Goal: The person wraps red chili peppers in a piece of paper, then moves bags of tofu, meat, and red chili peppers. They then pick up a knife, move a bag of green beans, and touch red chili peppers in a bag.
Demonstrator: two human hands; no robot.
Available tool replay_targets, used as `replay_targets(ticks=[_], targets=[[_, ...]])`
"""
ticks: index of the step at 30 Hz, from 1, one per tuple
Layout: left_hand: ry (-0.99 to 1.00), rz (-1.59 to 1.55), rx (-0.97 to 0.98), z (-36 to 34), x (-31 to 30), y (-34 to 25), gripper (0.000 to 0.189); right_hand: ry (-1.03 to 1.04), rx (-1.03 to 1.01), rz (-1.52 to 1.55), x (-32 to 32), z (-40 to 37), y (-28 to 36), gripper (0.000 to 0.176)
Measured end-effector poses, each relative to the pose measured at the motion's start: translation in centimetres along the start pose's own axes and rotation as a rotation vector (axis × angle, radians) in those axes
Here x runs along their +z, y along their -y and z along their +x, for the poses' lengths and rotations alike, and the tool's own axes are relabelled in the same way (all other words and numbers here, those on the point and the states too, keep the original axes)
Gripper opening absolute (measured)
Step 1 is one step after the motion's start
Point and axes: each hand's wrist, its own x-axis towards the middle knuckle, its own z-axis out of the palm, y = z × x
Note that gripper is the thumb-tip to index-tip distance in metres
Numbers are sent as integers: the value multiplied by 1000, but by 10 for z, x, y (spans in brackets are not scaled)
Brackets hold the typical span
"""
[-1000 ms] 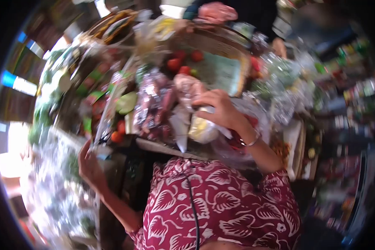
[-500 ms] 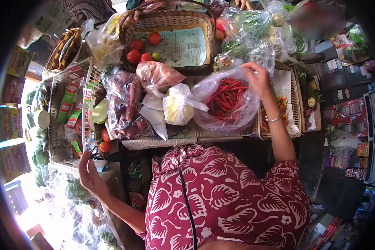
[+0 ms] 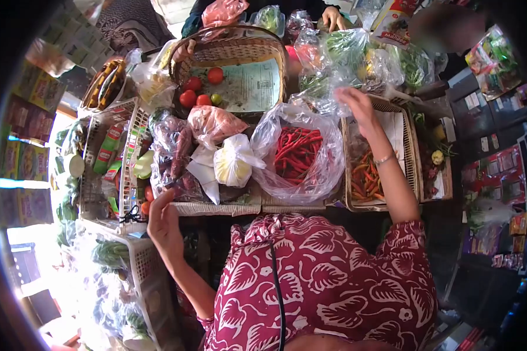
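My right hand [image 3: 360,111] is raised over the back right of a clear plastic bag [image 3: 328,175], its fingers stretched out and nothing seen in them. The bag stands wide open around a heap of red chillies [image 3: 298,153]. In front of the white carton edge, my left hand [image 3: 167,228] hovers with fingers apart and no object in it. Nearest to it lies a plastic bag of purplish vegetables [image 3: 175,146]. A knotted bag with pale yellow contents [image 3: 233,167] rests against the chilli bag's left side.
Behind is a wicker basket [image 3: 178,76] with tomatoes [image 3: 188,98]. Orange chillies [image 3: 366,181] lie in a tray [image 3: 414,169] at right. A white plastic crate [image 3: 126,152] stands left. Across the table are another person's hand [image 3: 334,19] and a hand on the basket [image 3: 184,51].
My right hand has come off the chilli bag's rim and its fingers have straightened. The bag's mouth lies wider open. My left hand has moved right, toward the table edge.
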Motion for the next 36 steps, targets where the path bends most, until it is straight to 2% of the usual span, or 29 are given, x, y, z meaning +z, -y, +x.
replay_targets(ticks=[1, 3, 5, 6, 7, 8, 9, 10, 12, 13, 15, 16, 17, 18, 19, 20, 21, 22, 23, 24, 25, 26, 28, 29, 31, 33, 36], targets=[[37, -18, -9, -4, 8, -7, 24, 44, -3, -3, 10, 16, 4, 12], [47, -31, 2, -13, 22, -12, 25, 91, -343, -160, 37, 43, 39, 14], [64, -40, 25, -22, 30, -20, 25, 97, -618, -12, 52, 71, 58, 18], [74, -33, 17, -28, 33, -23, 25, 30, -815, -211, 53, 82, 65, 21], [61, -41, 13, -35, 36, -26, 25, 85, -1128, -448, 45, 114, 51, 22], [49, -52, 9, -42, 40, -29, 26, 285, -896, -366, 39, 116, 55, 24], [77, 37, -1, -50, 40, -35, 25, 505, -660, -59, 34, 112, 53, 38], [89, 34, -7, -59, 44, -35, 25, 704, -409, 247, 27, 109, 52, 61], [21, -145, -158, -74, 52, -31, 33, 391, -482, -233, -3, 63, 84, 67], [70, -186, -143, -78, 56, -27, 60, 237, -680, -152, -13, 69, 64, 31], [180, -494, -241, -73, 77, -40, 93, 314, -362, -113, -54, 51, 42, 35], [353, -632, -235, -67, 86, -55, 99, 276, -181, -81, -65, 43, 27, 34], [519, -767, -222, -60, 96, -76, 106, 349, -135, -61, -80, 39, 8, 33], [739, -936, -190, -53, 110, -101, 114, 190, -5, -75, -82, 23, -5, 29], [944, -1182, -143, -51, 126, -121, 121, 256, -108, -183, -109, 37, -54, 26], [1192, -1285, -54, -47, 139, -145, 121, 113, -167, -362, -110, 21, -65, 25], [1300, -1851, -41, -58, 157, -166, 109, 95, -305, -566, -125, 18, -94, 24], [1630, -1296, 54, -50, 159, -174, 94, 98, -247, -727, -142, 11, -117, 24], [1559, -1264, 80, -51, 158, -186, 94, 108, -250, -836, -154, 3, -139, 27], [1617, -1384, -21, -58, 160, -203, 94, 95, -64, -909, -148, -15, -132, 32], [1681, -1514, -124, -67, 164, -222, 94, 82, 32, -996, -140, -28, -125, 33], [1754, -1651, -231, -78, 170, -241, 94, 87, -29, -905, -139, -36, -127, 34], [1912, -1926, -468, -93, 177, -269, 95, 18, 49, -852, -127, -53, -115, 33], [1891, -1922, -450, -97, 177, -278, 95, -22, 16, -800, -115, -59, -102, 33], [1714, -2076, -409, -104, 177, -290, 97, -55, -19, -740, -128, -52, -125, 32], [1722, -2052, -332, -106, 181, -293, 97, -214, -241, -672, -133, -45, -130, 31], [1731, -2002, -235, -105, 176, -289, 97, -269, -206, -540, -139, -32, -147, 29]])
